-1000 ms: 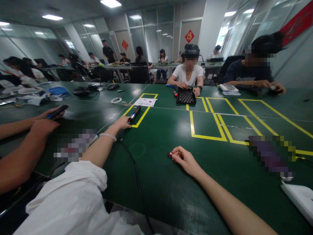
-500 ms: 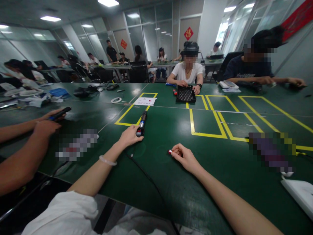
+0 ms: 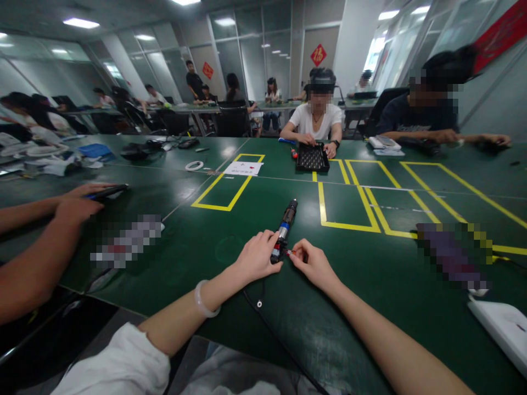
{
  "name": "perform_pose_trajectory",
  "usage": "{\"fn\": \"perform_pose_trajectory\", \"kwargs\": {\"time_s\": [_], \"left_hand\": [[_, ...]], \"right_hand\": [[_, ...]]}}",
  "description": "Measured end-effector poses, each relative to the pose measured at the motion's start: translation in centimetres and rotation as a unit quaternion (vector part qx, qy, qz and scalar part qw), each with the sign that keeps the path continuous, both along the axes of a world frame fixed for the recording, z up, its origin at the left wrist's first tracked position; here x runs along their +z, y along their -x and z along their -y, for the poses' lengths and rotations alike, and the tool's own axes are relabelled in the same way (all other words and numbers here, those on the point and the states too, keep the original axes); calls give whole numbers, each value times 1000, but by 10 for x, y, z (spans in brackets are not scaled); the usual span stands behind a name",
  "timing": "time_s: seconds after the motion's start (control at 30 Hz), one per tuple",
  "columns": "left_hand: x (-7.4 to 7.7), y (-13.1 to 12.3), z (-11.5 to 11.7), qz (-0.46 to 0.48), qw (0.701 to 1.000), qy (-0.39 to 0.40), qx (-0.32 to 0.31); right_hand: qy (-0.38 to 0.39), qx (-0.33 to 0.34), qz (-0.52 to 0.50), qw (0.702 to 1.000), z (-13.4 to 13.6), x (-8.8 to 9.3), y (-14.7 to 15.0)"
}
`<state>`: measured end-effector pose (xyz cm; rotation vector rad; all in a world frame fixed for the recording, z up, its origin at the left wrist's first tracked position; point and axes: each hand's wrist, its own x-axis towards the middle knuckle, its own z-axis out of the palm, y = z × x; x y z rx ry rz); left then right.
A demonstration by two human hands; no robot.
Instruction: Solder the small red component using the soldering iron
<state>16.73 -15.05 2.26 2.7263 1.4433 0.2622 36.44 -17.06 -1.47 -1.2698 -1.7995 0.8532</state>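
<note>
In the head view, the person's left hand grasps a dark cylindrical tool with a blue band near its rear end. The tool is in front of the person, above or on the green table; whether it rests on the surface I cannot tell. Its narrow tip points away from the person and slightly to the right. The right hand pinches 1 small red piece between thumb and fingertips, just beside the tool's rear end; I cannot tell if the 2 touch. The left wrist wears a pale bracelet.

Below the hands, a black cable runs toward the table's near edge, with 1 small silver ring on it or just beside it. Beyond the tool, a white paper lies across the far part of a yellow tape outline, near a white roll. Across the table, 1 co-worker in a white shirt has both hands at a black tray. At the left, another person's hands hold a blue and black tool.
</note>
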Motion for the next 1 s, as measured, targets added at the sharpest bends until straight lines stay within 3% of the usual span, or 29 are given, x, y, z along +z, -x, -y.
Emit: {"fn": "perform_pose_trajectory", "kwargs": {"time_s": [0.3,0.47,1.0], "left_hand": [[2,-6,10,-4,1000,6,-26],[2,-7,14,-2,1000,7,-30],[-3,-24,12,-42,998,-14,48]], "right_hand": [[-9,2,59,998,-2,-4,0],[-10,26,25,999,-2,-5,0],[-83,63,72,992,6,-3,-2]]}}
